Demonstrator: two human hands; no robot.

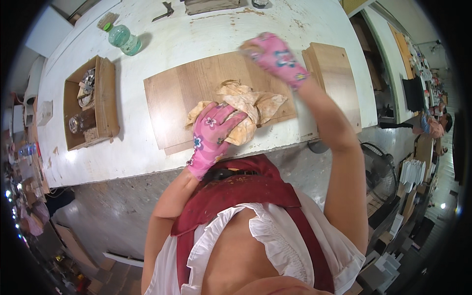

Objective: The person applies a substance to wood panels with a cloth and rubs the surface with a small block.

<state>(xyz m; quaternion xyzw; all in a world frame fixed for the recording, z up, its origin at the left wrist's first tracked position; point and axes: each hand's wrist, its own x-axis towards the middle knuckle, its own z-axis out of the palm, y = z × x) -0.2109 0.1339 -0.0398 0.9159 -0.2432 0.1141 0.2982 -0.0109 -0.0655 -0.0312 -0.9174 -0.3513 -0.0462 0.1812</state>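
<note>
My left hand (214, 130), in a pink flowered glove, is closed on a crumpled cream and orange cloth (246, 110). The cloth spreads over a wood-grain board (172, 93) that lies flat near the front edge of the white worktable (162, 42). Farther off, my right hand (275, 56), gloved the same way, is over the board's far edge with the arm stretched out. Motion smears its fingertips, and a brownish patch shows there; whether it holds something is unclear. Another board lies partly beneath the first.
Stacked wood-grain boards (337, 83) lie to the right. On the left stand an open cardboard box (91, 103) with jars or hardware inside and a green-capped bottle (124, 39). A dark tool (163, 12) lies at the far side. A floor fan (376, 172) stands beyond the table's right corner.
</note>
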